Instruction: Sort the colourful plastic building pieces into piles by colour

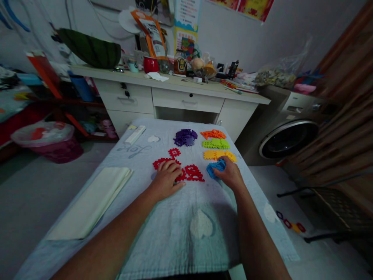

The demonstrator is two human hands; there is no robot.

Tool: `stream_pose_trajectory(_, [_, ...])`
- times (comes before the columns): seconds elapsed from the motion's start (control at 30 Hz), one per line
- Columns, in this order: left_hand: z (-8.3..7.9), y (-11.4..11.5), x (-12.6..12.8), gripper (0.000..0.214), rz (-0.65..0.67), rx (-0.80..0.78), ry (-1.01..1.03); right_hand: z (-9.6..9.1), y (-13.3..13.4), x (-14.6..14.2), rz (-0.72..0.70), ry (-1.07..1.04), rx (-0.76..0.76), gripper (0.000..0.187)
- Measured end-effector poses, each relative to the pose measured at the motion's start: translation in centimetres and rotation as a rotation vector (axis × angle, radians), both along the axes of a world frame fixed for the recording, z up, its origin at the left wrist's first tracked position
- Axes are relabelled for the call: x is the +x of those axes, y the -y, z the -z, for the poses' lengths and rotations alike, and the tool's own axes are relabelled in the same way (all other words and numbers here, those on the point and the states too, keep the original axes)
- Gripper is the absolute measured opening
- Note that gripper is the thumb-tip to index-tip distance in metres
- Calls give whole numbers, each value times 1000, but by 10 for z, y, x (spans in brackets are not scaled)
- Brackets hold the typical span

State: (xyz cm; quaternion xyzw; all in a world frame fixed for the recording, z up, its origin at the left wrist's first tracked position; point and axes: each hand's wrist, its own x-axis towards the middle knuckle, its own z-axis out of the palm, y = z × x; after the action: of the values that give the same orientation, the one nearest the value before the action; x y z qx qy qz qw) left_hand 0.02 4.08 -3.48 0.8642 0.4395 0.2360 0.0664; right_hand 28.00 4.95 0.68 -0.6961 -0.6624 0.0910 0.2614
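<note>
My left hand (165, 180) lies palm down over red toothed-edge interlocking plastic pieces (194, 173), its fingers stretched out and partly covering some of them. One red piece (174, 152) lies apart just beyond. To the right, my right hand (230, 173) grips a small bunch of blue interlocking pieces (215, 168) at the cloth surface. Beyond it are yellow pieces (215, 155), green pieces (216, 144) and orange pieces (213, 134), in separate groups. A heap of purple pieces (185, 137) sits at the far middle.
A pale cloth (175, 221) covers the table. On its left lie a folded cream sheet (90, 202) and a white remote-like object (135, 135). A cluttered white desk (186, 95) stands behind, with a washing machine (291, 124) to the right and a pink bin (55, 146) at left.
</note>
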Motion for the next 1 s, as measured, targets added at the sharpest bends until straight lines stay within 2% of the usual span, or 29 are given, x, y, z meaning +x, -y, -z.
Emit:
stream_pose_trajectory(0.13, [-4, -1, -5, 22, -28, 4, 39, 1, -2, -4, -9, -171, 40, 39])
stream_pose_trajectory(0.3, [-3, -1, -6, 28, -50, 8, 109, 9, -6, -32, -67, -624, 77, 35])
stream_pose_trajectory(0.43, [0, -1, -5, 77, -94, 31, 239, 21, -5, -62, -211, -837, -10, 29])
stream_pose_trajectory(0.5, [2, -2, -4, 84, -88, 22, 251, 28, -4, -72, -302, -885, -52, 28])
stream_pose_trajectory(0.6, [5, -5, -4, 68, -63, 1, 204, 37, -2, -78, -368, -842, -63, 26])
stream_pose_trajectory(0.73, [7, -10, -5, 43, -114, -3, 217, 37, 0, -76, -335, -574, 43, 23])
stream_pose_trajectory(0.9, [3, -14, -10, 35, -205, -29, 324, 30, 2, -72, -284, -408, 144, 24])
stream_pose_trajectory(1.0, [-2, -13, -13, 28, -288, 4, 372, 31, 3, -73, -374, -408, 213, 30])
